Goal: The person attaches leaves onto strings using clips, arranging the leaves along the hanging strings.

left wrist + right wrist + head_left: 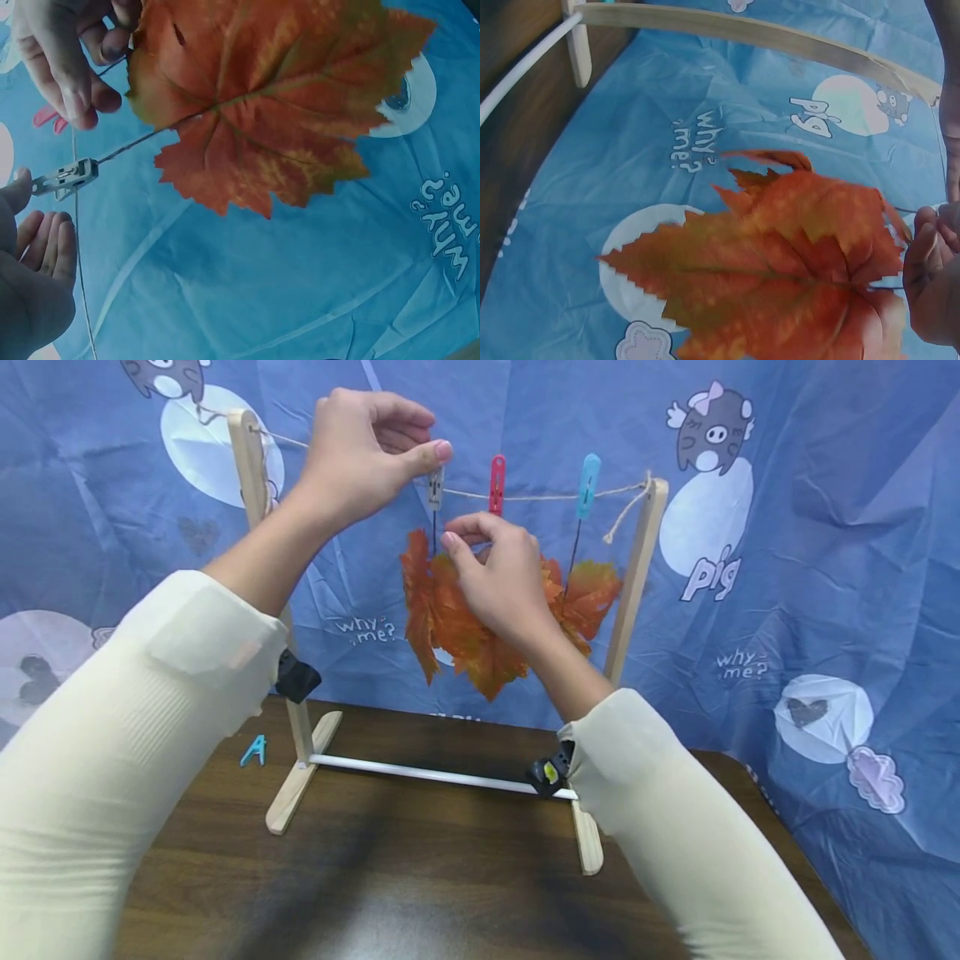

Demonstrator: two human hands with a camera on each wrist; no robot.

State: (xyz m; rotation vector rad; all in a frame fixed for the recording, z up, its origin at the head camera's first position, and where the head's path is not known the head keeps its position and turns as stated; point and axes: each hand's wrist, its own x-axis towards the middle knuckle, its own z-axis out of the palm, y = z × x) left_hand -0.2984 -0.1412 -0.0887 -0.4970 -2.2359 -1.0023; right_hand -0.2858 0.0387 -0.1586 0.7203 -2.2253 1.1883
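My left hand (363, 456) is raised at a grey clothespin (435, 491) on the string, its thumb at the clip's upper end and its other fingers apart from it. The clip bites the dark stem of an orange leaf (247, 112). Just below and to the right, my right hand (502, 577) hovers in front of the leaves, fingers loosely bent and holding nothing, a small gap from that stem in the left wrist view. A red clothespin (497, 485) and a blue clothespin (588, 485) also grip the string; a stem hangs from the blue one.
A wooden frame with a left post (251, 468) and right post (637, 577) carries the string. A white rod (427, 772) joins its feet. One blue clothespin (254, 750) lies on the brown table (420, 868) at left. Behind hangs a blue printed cloth (817, 568).
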